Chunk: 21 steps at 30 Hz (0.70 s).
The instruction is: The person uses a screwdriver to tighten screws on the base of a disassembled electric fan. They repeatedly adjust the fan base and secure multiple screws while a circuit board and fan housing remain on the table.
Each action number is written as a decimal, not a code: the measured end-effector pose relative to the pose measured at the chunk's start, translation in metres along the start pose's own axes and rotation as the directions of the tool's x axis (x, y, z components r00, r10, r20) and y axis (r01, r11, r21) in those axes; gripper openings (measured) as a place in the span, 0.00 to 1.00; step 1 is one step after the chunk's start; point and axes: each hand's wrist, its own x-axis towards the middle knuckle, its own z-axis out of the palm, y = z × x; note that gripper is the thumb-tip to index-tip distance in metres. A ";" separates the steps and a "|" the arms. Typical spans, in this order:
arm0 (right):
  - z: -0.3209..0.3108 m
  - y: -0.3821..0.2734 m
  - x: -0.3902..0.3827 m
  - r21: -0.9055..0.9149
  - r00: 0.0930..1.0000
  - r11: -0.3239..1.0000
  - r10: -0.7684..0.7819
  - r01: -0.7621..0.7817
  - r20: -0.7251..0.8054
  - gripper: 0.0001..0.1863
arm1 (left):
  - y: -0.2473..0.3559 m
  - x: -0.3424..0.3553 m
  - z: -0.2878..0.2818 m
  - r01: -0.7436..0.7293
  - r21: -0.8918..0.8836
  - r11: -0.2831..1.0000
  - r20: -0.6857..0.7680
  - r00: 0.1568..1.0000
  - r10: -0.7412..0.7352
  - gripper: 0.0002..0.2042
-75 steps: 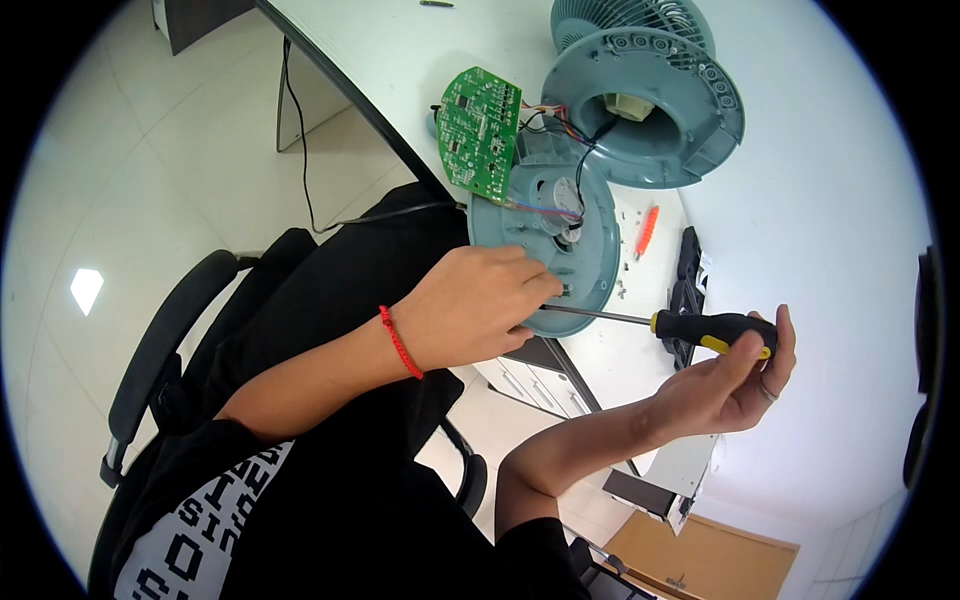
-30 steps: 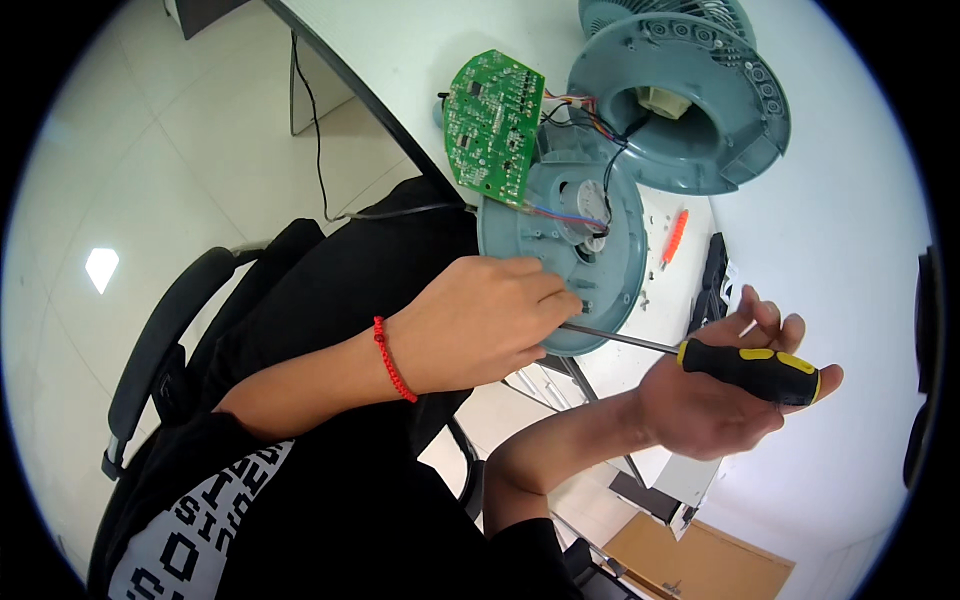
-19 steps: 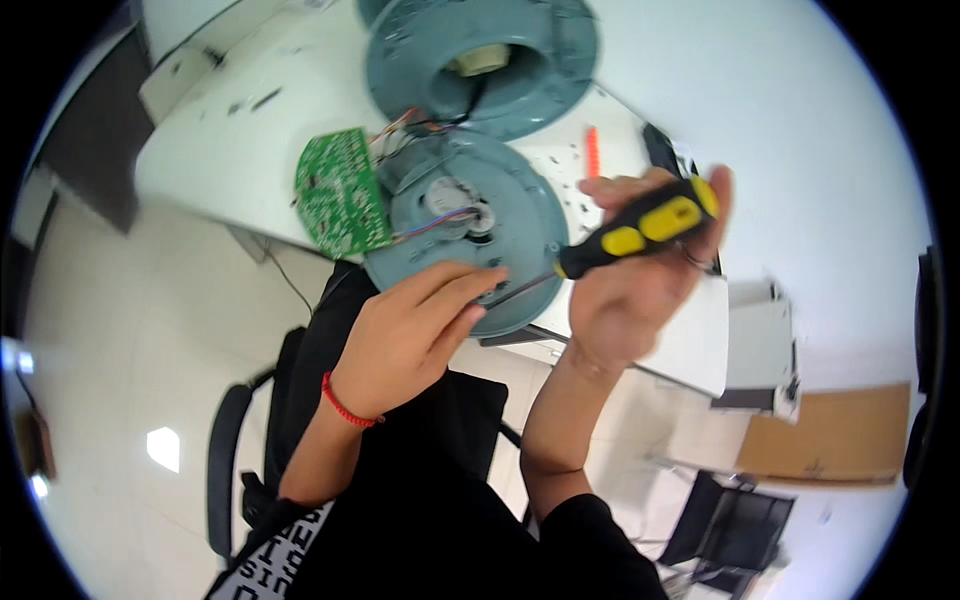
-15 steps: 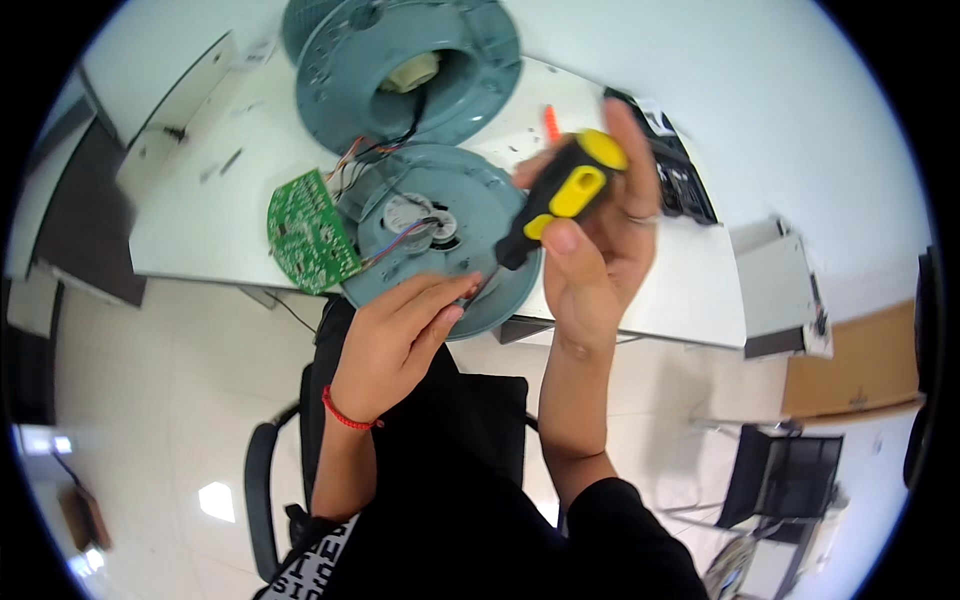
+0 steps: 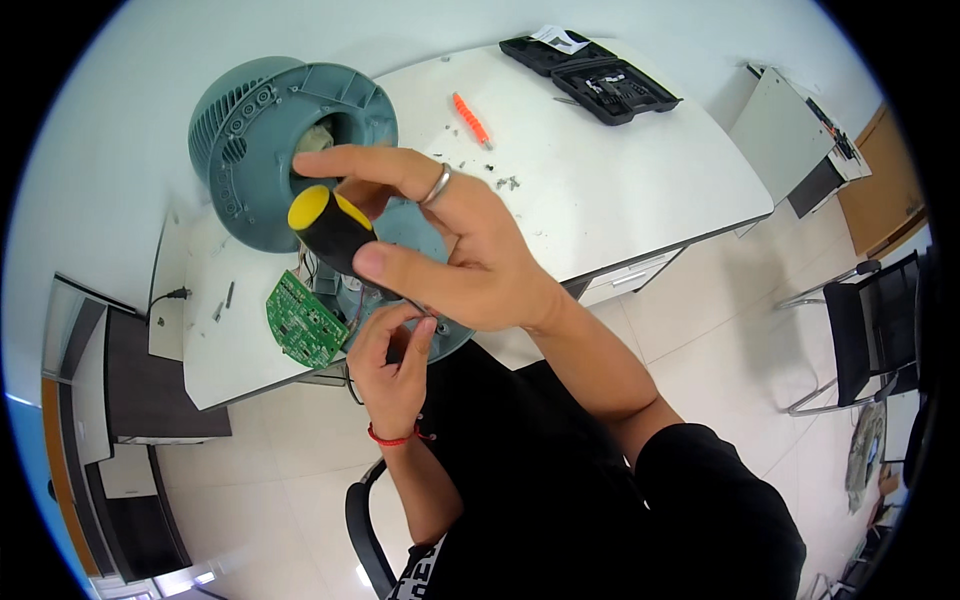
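Note:
In my right hand [image 5: 480, 255], which wears a silver ring, is a black and yellow screwdriver [image 5: 338, 235], tilted with its shaft pointing down toward me. My left hand [image 5: 392, 380], with a red cord bracelet, pinches the lower shaft between thumb and fingers. The tip rests near the rim of a round blue-grey plastic base [image 5: 455, 340], mostly covered by my hands. Beside my left hand lies a green circuit board [image 5: 305, 325], with wires running toward the base. Behind stands a larger blue-grey round housing [image 5: 290, 90] with a central opening.
An orange-handled tool [image 5: 470, 120] and several small screws [image 5: 508, 183] lie on the white table [image 5: 640, 180]. An opened black tool case [image 5: 615, 90] sits at the far right. Small dark metal pieces [image 5: 230, 295] lie at the left. A black chair [image 5: 875, 320] stands off right.
My view has swung to the right. The screwdriver handle has turned to lean left, my right hand now reaching over it, while my left hand stays at the shaft's lower end.

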 end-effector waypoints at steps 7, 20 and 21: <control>0.010 -0.004 -0.012 -0.126 0.994 0.988 0.077 -0.085 -0.073 0.33 | -0.019 -0.007 -0.005 0.045 -0.006 0.999 -0.001 0.999 -0.045 0.07; 0.013 0.006 -0.076 -0.201 0.936 0.923 0.290 -0.329 -0.201 0.10 | -0.005 0.000 0.000 0.031 0.004 1.000 -0.047 0.998 -0.031 0.08; 0.011 0.008 -0.075 -0.239 0.950 0.927 0.250 -0.290 -0.185 0.11 | -0.004 0.001 0.000 0.036 0.007 0.999 -0.038 0.999 -0.036 0.09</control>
